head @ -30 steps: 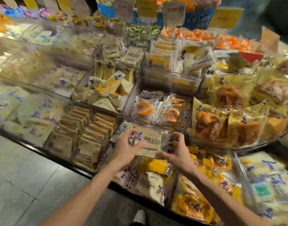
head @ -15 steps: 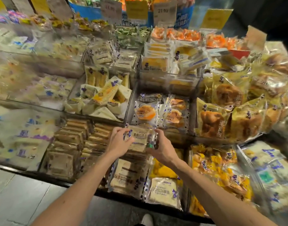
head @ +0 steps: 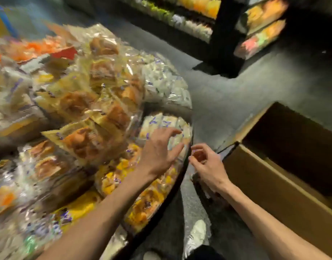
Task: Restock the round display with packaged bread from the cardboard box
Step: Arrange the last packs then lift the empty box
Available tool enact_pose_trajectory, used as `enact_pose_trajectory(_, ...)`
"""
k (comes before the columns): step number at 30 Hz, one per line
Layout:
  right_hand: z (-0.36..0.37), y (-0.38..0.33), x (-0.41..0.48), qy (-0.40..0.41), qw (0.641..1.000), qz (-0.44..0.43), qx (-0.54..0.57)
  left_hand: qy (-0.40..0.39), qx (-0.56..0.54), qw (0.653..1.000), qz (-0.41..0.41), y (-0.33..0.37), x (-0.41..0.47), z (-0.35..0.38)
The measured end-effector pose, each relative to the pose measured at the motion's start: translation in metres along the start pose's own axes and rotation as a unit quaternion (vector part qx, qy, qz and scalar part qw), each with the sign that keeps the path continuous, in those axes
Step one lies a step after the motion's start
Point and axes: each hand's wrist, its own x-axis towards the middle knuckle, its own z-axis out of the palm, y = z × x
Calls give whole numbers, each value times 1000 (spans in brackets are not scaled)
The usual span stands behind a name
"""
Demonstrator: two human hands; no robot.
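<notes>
The view is motion-blurred. The round display fills the left, its dark rim curving down the middle, heaped with clear-wrapped bread packages. My left hand hovers over the display's right edge with fingers spread and holds nothing. My right hand is just past the rim, between the display and the cardboard box, with fingers loosely curled and nothing in them. The box stands open at the right; its inside is dark and I cannot make out its contents.
A dark shelf unit with colourful packaged goods stands at the back right. Grey floor lies between it, the display and the box. A white shoe shows below, beside the display's rim.
Both hands have let go of the flat bread package they held at the display. The view has swung right, and the hands now sit near the display's edge by the box.
</notes>
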Motion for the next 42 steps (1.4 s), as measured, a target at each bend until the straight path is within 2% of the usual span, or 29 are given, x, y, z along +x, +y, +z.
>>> enact_pose_trajectory(2, -64, 52, -20, 101, 992, 67, -38, -119, -15, 991, 59, 44, 27, 69)
enact_pose_trajectory(5, -138, 130, -69, 218, 955, 184, -82, -286, 19, 948, 136, 98, 41, 166)
enact_pose_trajectory(8, -187, 199, -119, 265, 903, 311, -134, -373, 54, 908, 182, 134, 41, 245)
enact_pose_trajectory(11, -216, 252, -155, 247, 851, 418, -198, -407, 62, 887, 210, 158, 40, 308)
enact_pose_trajectory(14, -236, 285, -172, 210, 822, 460, -260, -423, 105, 862, 258, 176, 45, 364)
enact_pose_trajectory(19, -258, 316, -164, 103, 822, 448, -336, -490, 175, 800, 300, 174, 53, 427)
enact_pose_trajectory(25, -270, 347, -141, -20, 814, 429, -392, -512, 234, 740, 369, 167, 80, 469)
enact_pose_trajectory(27, -280, 351, -131, -37, 814, 433, -386, -521, 238, 721, 390, 175, 94, 473)
enact_pose_trajectory(30, -320, 350, -110, -12, 822, 414, -391, -512, 223, 722, 408, 198, 124, 478)
enact_pose_trajectory(36, -440, 338, -48, 25, 829, 345, -440, -494, 163, 783, 341, 270, 214, 494)
enact_pose_trajectory(42, -528, 382, -10, 6, 848, 298, -438, -510, 155, 797, 285, 322, 267, 546)
